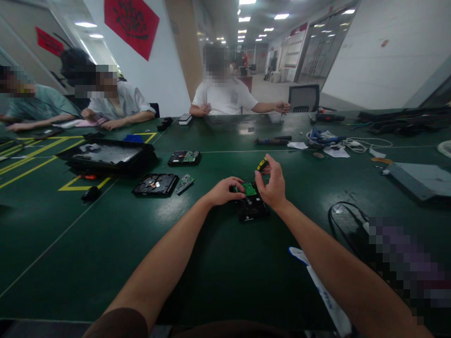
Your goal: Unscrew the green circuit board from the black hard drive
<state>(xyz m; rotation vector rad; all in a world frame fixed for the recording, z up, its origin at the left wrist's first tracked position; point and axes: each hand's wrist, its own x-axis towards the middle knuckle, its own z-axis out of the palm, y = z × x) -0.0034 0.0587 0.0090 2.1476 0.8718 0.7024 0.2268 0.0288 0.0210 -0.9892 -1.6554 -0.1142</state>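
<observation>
A black hard drive [252, 210] lies on the green table in front of me, its green circuit board [250, 189] facing up at the far end. My left hand [227, 191] rests on the drive's left side, fingers curled over its edge beside the board. Above the drive's right side, my right hand [273, 184] is closed around a yellow and black screwdriver [262, 164]. The handle points up and to the left; its tip is hidden behind the fingers.
Left of the drive lie an opened hard drive [155, 184], a loose circuit board [185, 183] and another drive [184, 157]. A black tray [107, 156] stands farther left. At right are cables [366, 143], a grey metal case [421, 180] and a plastic wrapper [326, 295]. Several people sit across the table.
</observation>
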